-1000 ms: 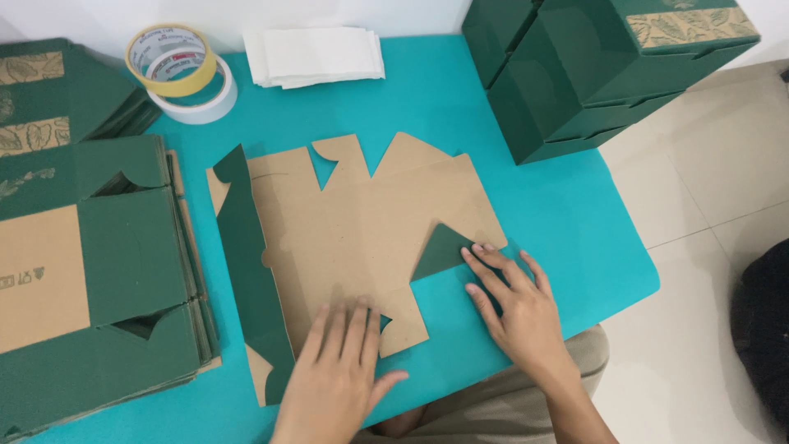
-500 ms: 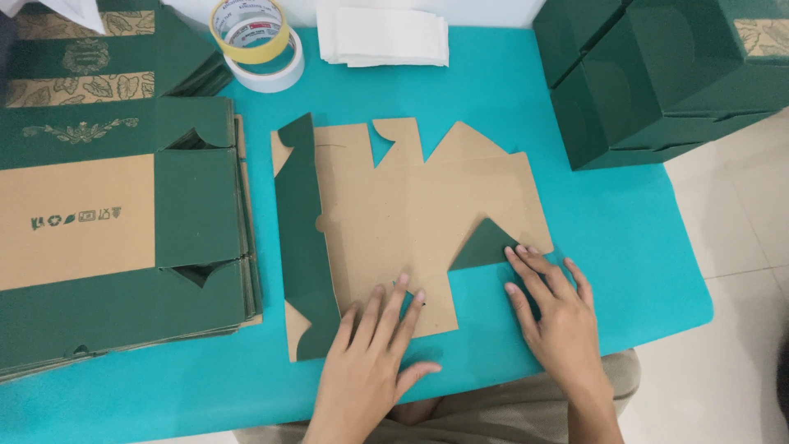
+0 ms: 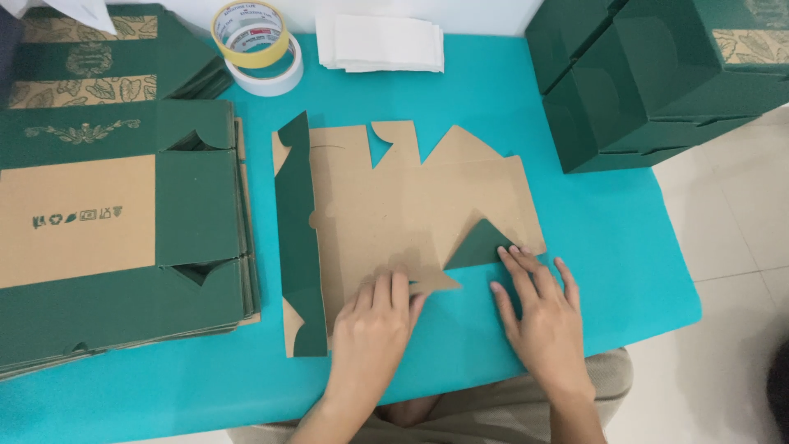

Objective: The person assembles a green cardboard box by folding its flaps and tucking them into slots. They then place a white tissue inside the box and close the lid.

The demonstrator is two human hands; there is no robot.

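Cardboard box blank (image 3: 411, 210) lies flat, brown side up, mid-counter (image 3: 608, 238) on the teal top. Head view: left hand (image 3: 374, 325) pressed palm-down on the blank's near edge, fingers (image 3: 386, 288) close together, flat, gripping nothing. Right hand (image 3: 542, 316) flat beside the folded green triangular flap (image 3: 478, 247), fingers slightly spread, tips touching the flap's edge. Versus half a second ago: both hands hold much the same places; the view has shifted a little. Stack of flat green blanks (image 3: 115, 230) sits just left; tape rolls (image 3: 255, 45) and assembled green boxes (image 3: 657, 78) along the far side. Open teal surface remains right of the blank, up to the counter's edge.
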